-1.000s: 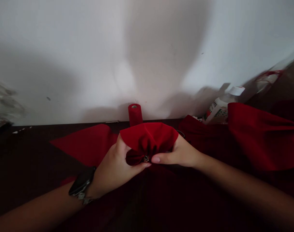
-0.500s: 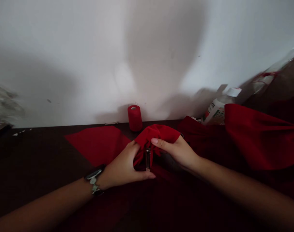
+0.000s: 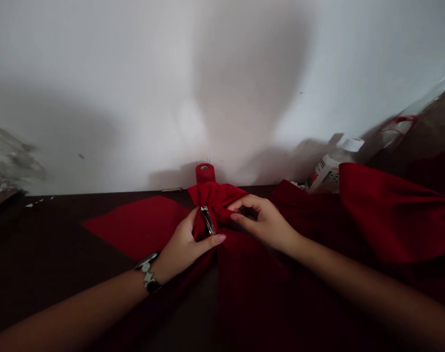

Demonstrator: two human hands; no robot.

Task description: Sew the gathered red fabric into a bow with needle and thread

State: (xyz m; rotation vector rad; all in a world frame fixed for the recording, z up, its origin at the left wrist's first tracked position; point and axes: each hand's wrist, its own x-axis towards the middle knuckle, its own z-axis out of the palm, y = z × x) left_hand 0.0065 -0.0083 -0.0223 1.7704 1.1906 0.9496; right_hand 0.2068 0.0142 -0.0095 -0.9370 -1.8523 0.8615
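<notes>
- Left hand [image 3: 187, 242] grips the gathered cloth [image 3: 222, 195], thumb beside the clip [image 3: 208, 220]!
- Right hand [image 3: 264, 220] pinches the cloth's right side!

Bare forearms, I see, and bare hands. On the left wrist [image 3: 149, 275] sits a dark watch [image 3: 148, 260], seen nearly edge-on, with a thin, paler rim catching some light. Beside it run pale, silvery links [image 3: 148, 277], one roundish and another like a pointed star or flower; whether they are the watch's own band or a separate bracelet, I can't tell from here. A black piece [image 3: 153, 286] follows at the wrist's underside. The thumbnails look smooth, with rounded tips.
</notes>
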